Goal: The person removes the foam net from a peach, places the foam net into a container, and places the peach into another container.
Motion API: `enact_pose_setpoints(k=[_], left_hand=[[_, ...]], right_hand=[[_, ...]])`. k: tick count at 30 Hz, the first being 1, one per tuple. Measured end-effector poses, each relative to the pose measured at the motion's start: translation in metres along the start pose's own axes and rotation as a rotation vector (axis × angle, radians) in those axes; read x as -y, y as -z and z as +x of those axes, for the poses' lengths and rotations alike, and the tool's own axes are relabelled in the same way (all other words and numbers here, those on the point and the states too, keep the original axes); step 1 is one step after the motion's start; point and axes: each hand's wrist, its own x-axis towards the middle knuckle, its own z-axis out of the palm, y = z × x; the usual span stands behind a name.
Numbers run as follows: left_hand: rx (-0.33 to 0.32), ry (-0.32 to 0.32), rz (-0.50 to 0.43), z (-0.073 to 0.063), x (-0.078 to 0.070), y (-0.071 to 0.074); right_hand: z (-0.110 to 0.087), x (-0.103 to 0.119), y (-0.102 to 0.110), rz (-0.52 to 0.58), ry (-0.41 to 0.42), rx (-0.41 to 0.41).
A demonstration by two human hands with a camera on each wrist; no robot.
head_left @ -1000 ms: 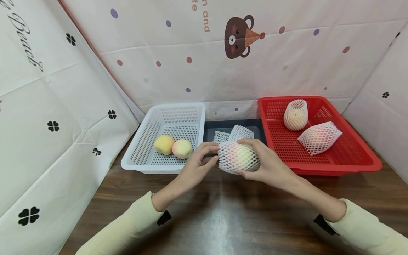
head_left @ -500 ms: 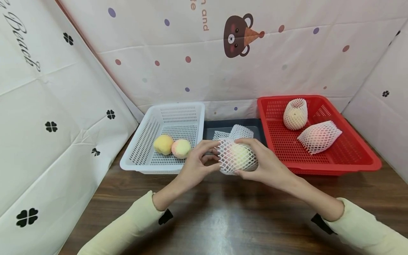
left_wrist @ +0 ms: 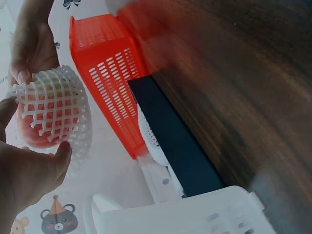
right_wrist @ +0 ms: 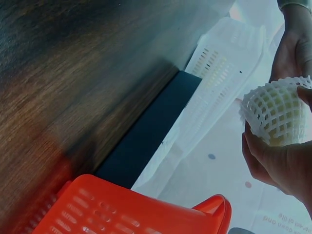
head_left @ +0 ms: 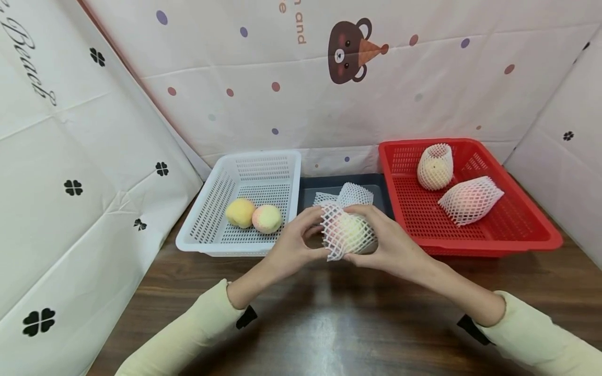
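A peach point(head_left: 352, 233) inside a white foam net sleeve point(head_left: 332, 230) is held in the air above the table, in front of the dark tray. My left hand point(head_left: 292, 245) pinches the sleeve's left edge between thumb and fingers. From the right, my right hand point(head_left: 394, 241) grips the netted peach, thumb below and fingers above. In the left wrist view the peach's red side point(left_wrist: 41, 129) shows past the sleeve's edge, so the net covers only part of it. The right wrist view shows the net point(right_wrist: 275, 109) stretched around the pale side of the fruit.
A white basket point(head_left: 188, 241) at left holds a yellow peach point(head_left: 240, 213) and a pinkish peach point(head_left: 267, 219). The red basket point(head_left: 498, 244) at right contains two netted peaches point(head_left: 435, 167). Between them, a dark tray point(head_left: 320, 183) bears foam sleeves point(head_left: 355, 194).
My left hand's fingers and thumb have spread wider at the sleeve's left edge, whose opening has pulled out taller. The peach has shifted slightly left with my right hand.
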Motion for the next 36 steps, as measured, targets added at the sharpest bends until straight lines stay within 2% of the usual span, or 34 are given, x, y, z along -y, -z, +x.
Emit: enact_pose_setpoints(k=[5,8,12,15,18,21,26,36], left_hand=[[-0.003,-0.058,0.014,0.002,-0.002,0.001],[0.007,-0.048,0.015,0.003,-0.004,0.002],[0.026,0.056,0.008,0.003,-0.006,0.002],[0.035,0.145,-0.051,0.002,-0.006,0.001],[0.031,0.181,-0.120,0.001,-0.006,0.000],[0.020,0.167,-0.142,0.001,-0.005,-0.002],[-0.014,0.136,-0.120,-0.001,-0.003,0.000],[-0.044,0.146,-0.140,-0.004,0.000,0.012]], right_hand=[[0.001,0.002,-0.001,-0.002,0.003,0.003],[0.002,0.002,-0.001,-0.002,0.003,-0.005],[0.003,0.003,-0.002,0.006,-0.003,-0.002],[0.002,0.003,-0.002,0.010,-0.009,0.002],[0.001,0.002,-0.001,0.007,0.004,-0.004],[0.000,0.001,0.000,0.006,0.022,-0.011],[0.000,0.000,0.004,0.019,0.025,-0.017],[0.002,-0.004,0.014,0.045,0.027,-0.069]])
